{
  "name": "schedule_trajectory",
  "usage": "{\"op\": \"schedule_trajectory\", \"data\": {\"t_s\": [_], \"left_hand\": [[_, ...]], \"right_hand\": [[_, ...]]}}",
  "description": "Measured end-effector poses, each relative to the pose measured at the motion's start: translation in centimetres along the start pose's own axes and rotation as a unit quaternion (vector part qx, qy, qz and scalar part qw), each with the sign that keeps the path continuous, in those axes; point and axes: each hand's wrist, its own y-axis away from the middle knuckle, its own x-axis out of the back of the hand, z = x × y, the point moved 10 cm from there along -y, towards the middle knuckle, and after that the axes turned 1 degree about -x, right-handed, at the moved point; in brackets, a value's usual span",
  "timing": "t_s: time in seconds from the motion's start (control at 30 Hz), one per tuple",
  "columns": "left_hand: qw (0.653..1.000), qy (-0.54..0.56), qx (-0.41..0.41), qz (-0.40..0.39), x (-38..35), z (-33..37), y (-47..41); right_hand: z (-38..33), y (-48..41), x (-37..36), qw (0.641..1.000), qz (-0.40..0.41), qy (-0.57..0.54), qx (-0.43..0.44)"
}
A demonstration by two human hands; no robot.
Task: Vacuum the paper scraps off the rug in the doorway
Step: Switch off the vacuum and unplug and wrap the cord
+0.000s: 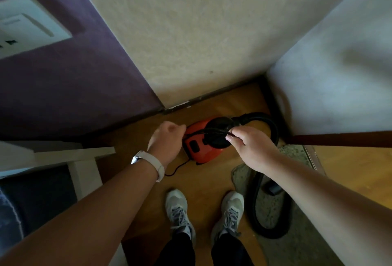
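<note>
Wood floor [201, 180]: red vacuum [201, 151] at far edge, black hose [253, 197] looped over speckled rug [273, 210], right side.

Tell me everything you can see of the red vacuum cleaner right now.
The vacuum cleaner is a small red plastic-looking canister with a round black top and a black rectangular panel on its side. It sits on the wooden floor near the wall corner, off the rug. A black ribbed hose leaves its far end and loops right across the rug. A thin black cord trails from its near end; the left hand and right hand hold a stretch above it.
</note>
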Motion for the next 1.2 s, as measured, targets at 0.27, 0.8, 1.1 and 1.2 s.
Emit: {"op": "schedule_trajectory", "data": {"t_s": [0.27,0.8,1.1,1.2], "left_hand": [[0.956,0.008,-0.259,-0.141,-5.3,9.9,5.7],[0.945,-0.272,-0.178,0.037,-2.5,1.4,2.5],[0.984,-0.113,-0.129,-0.045,-13.7,0.4,-1.1],[0.99,-0.077,-0.112,-0.028,-15.0,0.7,-2.6]], "right_hand": [[2.0,1.1,2.6,0.997,0.014,-0.076,-0.029],[15.0,2.3,3.8,0.919,0.165,-0.298,-0.199],[15.5,2.3,2.5,0.787,0.177,-0.54,-0.24],[15.8,2.3,1.3,0.761,0.162,-0.579,-0.244]]}}
